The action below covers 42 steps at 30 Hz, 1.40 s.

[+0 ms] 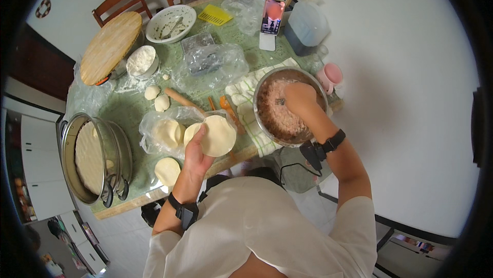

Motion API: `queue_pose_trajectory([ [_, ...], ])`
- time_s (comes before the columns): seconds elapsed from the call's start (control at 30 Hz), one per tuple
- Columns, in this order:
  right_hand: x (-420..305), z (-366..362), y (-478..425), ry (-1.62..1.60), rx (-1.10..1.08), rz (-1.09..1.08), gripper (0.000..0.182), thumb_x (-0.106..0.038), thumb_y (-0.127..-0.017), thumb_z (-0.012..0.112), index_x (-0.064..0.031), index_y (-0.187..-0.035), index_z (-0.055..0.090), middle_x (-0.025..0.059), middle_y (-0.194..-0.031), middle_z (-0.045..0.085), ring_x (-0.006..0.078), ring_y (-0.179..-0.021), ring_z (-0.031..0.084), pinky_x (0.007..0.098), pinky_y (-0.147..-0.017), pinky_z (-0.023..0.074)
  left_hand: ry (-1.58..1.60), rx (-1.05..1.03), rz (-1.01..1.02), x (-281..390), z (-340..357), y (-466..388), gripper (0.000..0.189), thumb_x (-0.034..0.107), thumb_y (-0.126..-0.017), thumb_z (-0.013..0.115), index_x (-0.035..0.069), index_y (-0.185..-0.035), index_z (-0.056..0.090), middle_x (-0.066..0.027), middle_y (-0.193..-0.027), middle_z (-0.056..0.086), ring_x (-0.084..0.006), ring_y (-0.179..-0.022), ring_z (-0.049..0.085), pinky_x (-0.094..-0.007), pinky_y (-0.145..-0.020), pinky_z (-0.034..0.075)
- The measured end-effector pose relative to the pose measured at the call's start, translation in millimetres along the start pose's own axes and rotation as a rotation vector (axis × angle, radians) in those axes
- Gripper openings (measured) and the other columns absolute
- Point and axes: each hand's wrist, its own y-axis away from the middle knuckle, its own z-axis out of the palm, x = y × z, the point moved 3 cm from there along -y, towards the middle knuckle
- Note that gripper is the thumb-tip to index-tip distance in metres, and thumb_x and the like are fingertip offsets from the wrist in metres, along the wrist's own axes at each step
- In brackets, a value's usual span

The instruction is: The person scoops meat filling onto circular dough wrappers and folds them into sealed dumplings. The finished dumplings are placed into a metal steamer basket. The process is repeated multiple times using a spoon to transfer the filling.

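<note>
My left hand [197,155] holds a flat round dough wrapper [219,136], the thumb lying across its edge. Over the large metal bowl [259,124], the fingers of my right hand [301,97] are closed around a fork [279,101]; its handle is hidden by the hand. The tines reach into pale pink minced meat [284,118], which fills much of the bowl. Beside my left hand, more wrappers [166,133] rest in and on a clear plastic bag [148,124]. A single wrapper [167,171] lies nearer the table edge.
A steamer pot [127,151] stands at left. Dough balls [161,103], a rolling pin [183,100] and a flour bowl [141,62] sit farther back. A towel [246,110] is under the metal bowl; a pink mug [332,77] stands beside it. A phone [272,18] leans on a stand.
</note>
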Motion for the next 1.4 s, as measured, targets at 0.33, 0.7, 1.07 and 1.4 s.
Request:
queue_pose_trajectory([
  [0.33,-3.7,13.5,-52.9,-0.065,-0.296,0.067,0.021,-0.016,-0.066,0.068,0.0014,-0.078,0.068,0.0197,-0.085,0.065,0.0336,-0.081,0.063,0.0406,-0.071,0.051,0.02,0.025,-0.009,-0.8,-13.0,-6.9,0.038,0.025,-0.093,0.05,0.002,-0.123,0.046,-0.0125,-0.122,0.054,-0.0284,-0.112,0.052,-0.0436,-0.098,0.04],
  [0.7,25.5,68.7,-8.8,-0.489,0.069,-0.05,0.012,-0.015,-0.067,0.064,-0.0059,-0.073,0.068,0.0164,-0.072,0.063,0.0314,-0.068,0.061,0.0404,-0.064,0.0484,0.01,-0.047,0.007,1.3,-10.6,-8.8,0.039,0.025,-0.093,0.05,0.001,-0.124,0.046,-0.0127,-0.122,0.054,-0.0283,-0.112,0.052,-0.0431,-0.099,0.04],
  [1.07,-8.6,84.2,12.9,-0.294,0.225,0.048,0.012,-0.012,-0.071,0.058,-0.0024,-0.073,0.066,0.0167,-0.07,0.062,0.0343,-0.068,0.06,0.043,-0.063,0.0468,0.006,-0.089,0.021,2.1,-4.4,-10.4,0.039,0.027,-0.095,0.045,0.001,-0.124,0.046,-0.0124,-0.123,0.053,-0.0279,-0.113,0.051,-0.0418,-0.1,0.039],
  [1.4,9.4,80.8,29.7,-0.736,0.146,0.204,0.017,-0.015,-0.074,0.063,-0.003,-0.085,0.068,0.0161,-0.078,0.065,0.0286,-0.07,0.064,0.0346,-0.066,0.0487,-0.016,-0.106,0.048,4.6,15.5,-12.6,0.038,0.027,-0.096,0.042,0.002,-0.124,0.046,-0.0122,-0.124,0.052,-0.0275,-0.113,0.051,-0.0416,-0.1,0.038],
])
